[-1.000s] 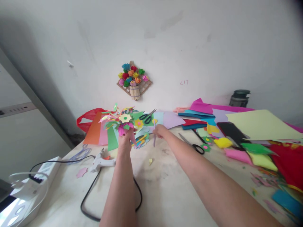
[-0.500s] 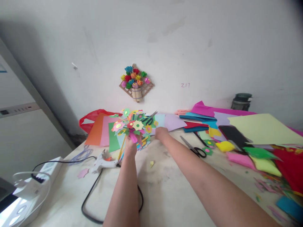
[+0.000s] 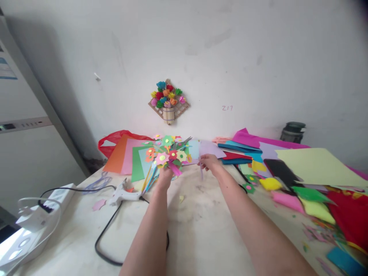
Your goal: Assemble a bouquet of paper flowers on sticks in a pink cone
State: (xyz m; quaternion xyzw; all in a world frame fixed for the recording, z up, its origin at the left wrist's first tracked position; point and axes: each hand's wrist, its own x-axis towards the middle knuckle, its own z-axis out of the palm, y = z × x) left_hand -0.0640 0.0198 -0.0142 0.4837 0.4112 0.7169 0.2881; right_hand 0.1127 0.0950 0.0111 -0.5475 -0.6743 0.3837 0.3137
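My left hand (image 3: 164,177) is closed around the stems of a bunch of paper flowers (image 3: 168,152), held up over the far middle of the table (image 3: 198,226). The coloured stems stick out below the hand toward the left. My right hand (image 3: 209,162) is just right of the bunch, fingers pinched on a thin purple stick (image 3: 201,173) that hangs down from them. Behind the flowers lie sheets of coloured paper (image 3: 129,157) and black scissors, partly hidden by the bunch.
A white glue gun (image 3: 123,194) with a black cable (image 3: 106,234) lies left of my left arm. A power strip (image 3: 57,197) sits at the left edge. Coloured papers (image 3: 316,163), a black phone (image 3: 280,168) and scraps cover the right side. A flower craft (image 3: 169,100) hangs on the wall.
My left hand turned the bunch so the flower faces point toward me and shifted it right. My right hand lifted the purple stick off the table and moved right.
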